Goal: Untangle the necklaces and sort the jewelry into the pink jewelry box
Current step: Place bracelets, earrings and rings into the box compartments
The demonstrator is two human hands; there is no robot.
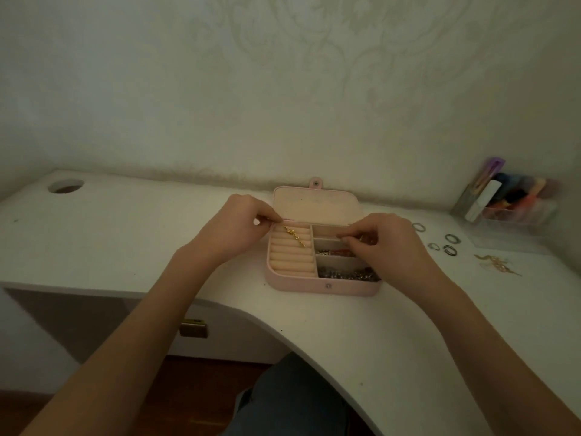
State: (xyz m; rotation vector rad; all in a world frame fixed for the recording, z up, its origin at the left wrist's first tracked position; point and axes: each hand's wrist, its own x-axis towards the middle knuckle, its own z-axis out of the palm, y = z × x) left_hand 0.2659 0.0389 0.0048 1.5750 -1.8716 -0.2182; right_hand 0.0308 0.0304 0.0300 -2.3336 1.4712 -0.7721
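The pink oblong jewelry box (320,286), lid open, is sitting at the centre of the frame on the white curved worktop (125,234). A thin gold chain (295,236) is being held over the ridged ring-roll section in the box's left half, one end pinched by the left hand (242,225). The right hand (382,243) is hovering over the upper right compartments with its fingers (345,239) curled and pinched together; whether the chain's other end is being grasped there cannot be told.

Progress, judged: partly done. Two right-hand compartments are already holding dark beaded and reddish pieces. Still lying outside, right of the box: four small rings (446,239) and a tangled gold necklace cluster (495,262). Untangling is therefore judged unfinished.

Surroundings: a round cable hole (66,186) is showing at the upper left of the worktop; a clear plastic organiser (515,199) with coloured contents is standing at the right edge. A pale wall with a faint ornamental pattern (314,73) is filling the upper frame. Lighting is dim.
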